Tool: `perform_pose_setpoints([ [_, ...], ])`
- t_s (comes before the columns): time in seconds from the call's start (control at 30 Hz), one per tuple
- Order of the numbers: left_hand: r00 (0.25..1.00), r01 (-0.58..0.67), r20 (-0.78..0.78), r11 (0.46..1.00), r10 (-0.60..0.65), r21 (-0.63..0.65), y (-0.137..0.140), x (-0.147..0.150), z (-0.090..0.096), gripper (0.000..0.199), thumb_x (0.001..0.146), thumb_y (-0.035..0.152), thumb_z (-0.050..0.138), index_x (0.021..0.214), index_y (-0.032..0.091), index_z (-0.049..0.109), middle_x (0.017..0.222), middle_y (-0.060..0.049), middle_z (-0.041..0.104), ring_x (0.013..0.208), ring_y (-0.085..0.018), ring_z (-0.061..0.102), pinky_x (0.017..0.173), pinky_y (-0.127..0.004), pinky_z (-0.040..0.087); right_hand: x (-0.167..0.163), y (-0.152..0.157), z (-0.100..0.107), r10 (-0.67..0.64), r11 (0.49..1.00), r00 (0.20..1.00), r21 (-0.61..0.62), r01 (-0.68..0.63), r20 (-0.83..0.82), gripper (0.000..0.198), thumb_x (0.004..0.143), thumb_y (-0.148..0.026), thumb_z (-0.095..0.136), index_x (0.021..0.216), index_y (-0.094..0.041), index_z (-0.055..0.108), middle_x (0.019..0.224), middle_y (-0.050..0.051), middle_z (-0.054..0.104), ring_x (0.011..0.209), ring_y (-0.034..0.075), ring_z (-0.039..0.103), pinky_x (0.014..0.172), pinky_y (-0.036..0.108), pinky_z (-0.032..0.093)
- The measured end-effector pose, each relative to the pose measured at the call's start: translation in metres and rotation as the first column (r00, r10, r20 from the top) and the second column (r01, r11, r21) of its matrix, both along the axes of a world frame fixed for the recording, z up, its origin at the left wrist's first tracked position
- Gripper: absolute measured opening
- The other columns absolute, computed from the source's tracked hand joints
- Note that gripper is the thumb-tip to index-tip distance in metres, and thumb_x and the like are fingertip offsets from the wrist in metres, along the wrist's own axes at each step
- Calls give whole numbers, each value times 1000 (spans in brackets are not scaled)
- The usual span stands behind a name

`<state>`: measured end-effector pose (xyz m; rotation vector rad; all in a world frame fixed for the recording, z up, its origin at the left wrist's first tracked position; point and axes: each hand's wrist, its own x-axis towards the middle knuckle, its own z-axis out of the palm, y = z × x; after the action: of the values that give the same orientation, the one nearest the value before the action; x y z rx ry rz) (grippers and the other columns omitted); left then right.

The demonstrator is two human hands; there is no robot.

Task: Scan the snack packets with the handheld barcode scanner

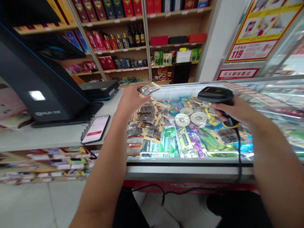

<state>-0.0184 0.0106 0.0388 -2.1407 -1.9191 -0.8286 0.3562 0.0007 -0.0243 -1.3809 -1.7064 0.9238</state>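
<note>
My left hand is closed on a flat clear-and-tan wrapped packet, held up over the back left of a glass-topped freezer. Beneath it lies a heap of similar dark packets with tan edges. In my right hand is a black barcode scanner, its head pointing left above the freezer. A black cord runs down from the scanner's handle. Between my hands are round silver-lidded tubs and colourful packets, among them green wrappers.
A phone with a lit screen lies on the counter at left, beside a dark checkout terminal. The cord loops below the freezer's front edge. Behind stand shelves of boxes and bottles. A red-and-yellow sign hangs at right.
</note>
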Motion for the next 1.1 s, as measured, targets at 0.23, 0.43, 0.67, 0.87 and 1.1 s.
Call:
perform_pose_setpoints([
  [0.23,987,-107,-130,986,91,-125,24,-20,-22,49,83,51,55,105,11,73,108,-19,72,106,-36,66,91,-40,50,-4,0,-1,-17,1000,1000,-8,17,-19,34,84,-42,73,68,-19,52,55,-2,51,41,10,48,42,24,34],
  [0.43,975,-176,-170,963,142,-202,27,-23,-30,62,82,56,54,126,14,65,133,-20,64,127,-41,53,103,-48,46,-4,2,-2,-35,999,999,-24,35,-3,33,83,-43,74,72,-19,54,56,-2,52,41,11,48,42,25,33],
  [0.67,984,-111,-139,994,109,-8,1,7,-21,58,86,51,57,132,16,60,138,-24,55,132,-47,44,101,-63,42,-15,-14,15,-76,994,975,-89,59,-211,35,78,-43,80,84,-21,55,64,-2,50,47,10,44,46,27,32],
  [0.87,800,517,-307,852,-516,-85,-29,108,-62,44,97,37,51,134,15,59,138,-17,58,129,-34,49,104,-50,45,-8,-21,31,-44,979,828,-190,-77,-560,30,85,-43,71,88,-23,47,64,-8,35,47,7,27,47,25,24],
  [1.1,342,844,-355,450,-870,-291,-53,170,-118,63,103,53,39,157,20,37,163,-13,38,142,-30,43,112,-47,40,7,-18,36,52,989,777,-77,-129,-628,30,83,-47,68,83,-24,48,60,-10,26,47,7,9,49,24,19],
])
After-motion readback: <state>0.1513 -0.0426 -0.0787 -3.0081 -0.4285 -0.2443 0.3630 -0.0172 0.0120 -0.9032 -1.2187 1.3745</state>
